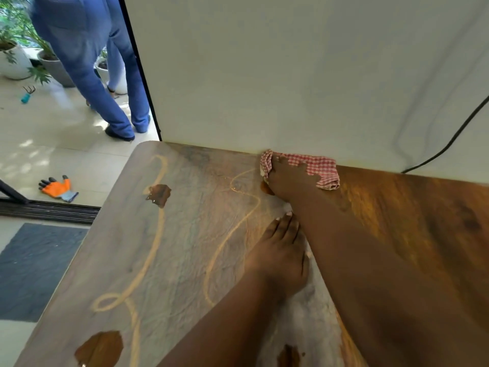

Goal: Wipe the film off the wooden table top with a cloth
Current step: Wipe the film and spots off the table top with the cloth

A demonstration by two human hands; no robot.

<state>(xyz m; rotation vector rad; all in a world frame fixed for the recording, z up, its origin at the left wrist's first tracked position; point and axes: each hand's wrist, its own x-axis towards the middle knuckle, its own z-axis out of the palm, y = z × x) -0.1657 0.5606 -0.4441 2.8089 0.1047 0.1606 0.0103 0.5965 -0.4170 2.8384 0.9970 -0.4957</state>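
Now right hand (pixel 287 178) presses cloth (pixel 317 168); left hand (pixel 280 255) flat.

Your two bare forearms run unsleeved to the wrists, your left hand (pixel 280 258) and right hand (pixel 288 178) ungloved, short pale nails on your left fingers (pixel 284 221).

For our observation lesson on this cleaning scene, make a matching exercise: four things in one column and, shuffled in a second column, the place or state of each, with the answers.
Column one:
1. checked cloth
2. left hand
3. orange glove
4. right side of the table top

Column two:
A. lying on the floor tiles
B. already wiped to bare warm wood
C. resting flat on the grey film
D. pressed under the right hand at the table's far edge

Pairs: 1-D, 2-C, 3-A, 4-B
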